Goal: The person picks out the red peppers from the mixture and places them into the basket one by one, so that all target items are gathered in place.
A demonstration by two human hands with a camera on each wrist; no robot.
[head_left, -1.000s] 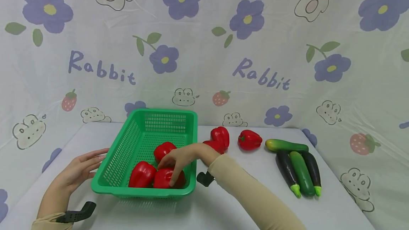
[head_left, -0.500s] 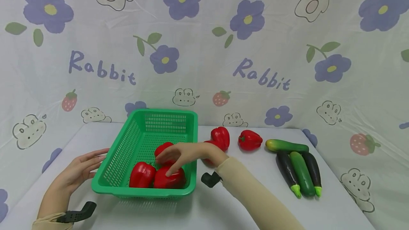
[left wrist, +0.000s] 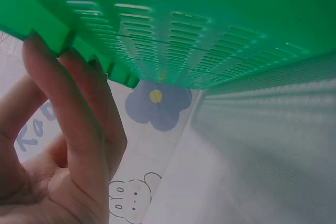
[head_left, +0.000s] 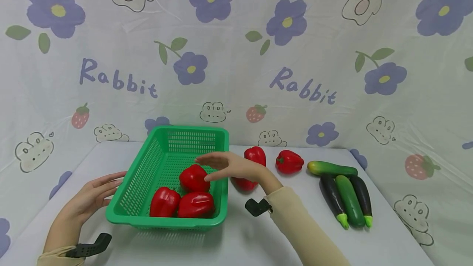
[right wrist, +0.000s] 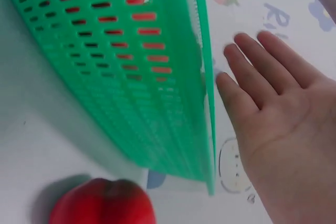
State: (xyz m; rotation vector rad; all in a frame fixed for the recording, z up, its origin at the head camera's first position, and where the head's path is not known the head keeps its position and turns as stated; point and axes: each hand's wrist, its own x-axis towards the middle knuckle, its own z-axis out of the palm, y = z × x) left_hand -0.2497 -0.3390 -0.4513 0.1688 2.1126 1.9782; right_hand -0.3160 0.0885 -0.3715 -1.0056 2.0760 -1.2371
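A green plastic basket (head_left: 166, 221) with slotted walls holds three red bell peppers: one at the front left (head_left: 165, 202), one at the front right (head_left: 196, 205) and one behind them (head_left: 194, 180). My right hand (head_left: 236, 167) hovers over the basket's right rim with fingers extended and nothing held. In the right wrist view its palm (right wrist: 294, 114) shows bare beside the basket wall (right wrist: 157, 114). On the other side, my left hand (head_left: 83, 198) rests its fingertips at the left rim, and the left wrist view shows the bent fingers (left wrist: 79, 114) touching the rim from below.
Right of the basket lie more red bell peppers, one near its wall (head_left: 244, 184), one behind (head_left: 256, 156) and one farther right (head_left: 290, 162). Beyond them are a green cucumber-like vegetable (head_left: 332, 168), another (head_left: 349, 200) and two eggplants (head_left: 331, 198). A patterned cloth (head_left: 236, 93) hangs behind.
My right hand has let go of the front right pepper in the basket and has risen up and right to the rim. The left hand and the basket stay put.
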